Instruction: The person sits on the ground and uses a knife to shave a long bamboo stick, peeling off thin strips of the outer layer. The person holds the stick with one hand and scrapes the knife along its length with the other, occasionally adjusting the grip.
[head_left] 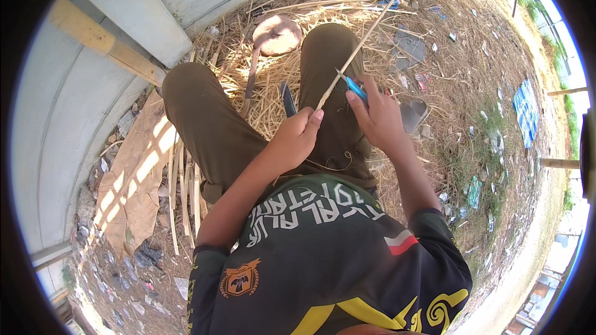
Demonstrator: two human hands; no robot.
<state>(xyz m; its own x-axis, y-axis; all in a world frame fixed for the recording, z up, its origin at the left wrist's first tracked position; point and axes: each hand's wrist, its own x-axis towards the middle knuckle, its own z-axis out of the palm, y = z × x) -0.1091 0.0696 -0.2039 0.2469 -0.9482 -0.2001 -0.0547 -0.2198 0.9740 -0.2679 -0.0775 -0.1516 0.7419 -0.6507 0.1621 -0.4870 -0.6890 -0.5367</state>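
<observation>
A long, thin bamboo strip (370, 36) runs from my lap up toward the far right. Its near end is gripped by my left hand (298, 137), closed just above my thigh. In my right hand (380, 116) is a blue-handled utility knife (355, 89), its blade tip touching or very close to the strip, a short way beyond my left hand. A thin curled shaving (347, 162) lies on my lap. Between my knees a dark flat blade-like piece (287, 99) stands up at a tilt; its lower part is hidden by my left hand.
Straw-like shavings and split strips (279, 80) cover the ground ahead, with a round wooden block (277, 35) and a long dark-bladed tool (250, 82). Flattened cardboard (133, 198) and several pale strips (180, 192) lie left. A grey wall (56, 124) and bamboo pole (105, 43) stand there.
</observation>
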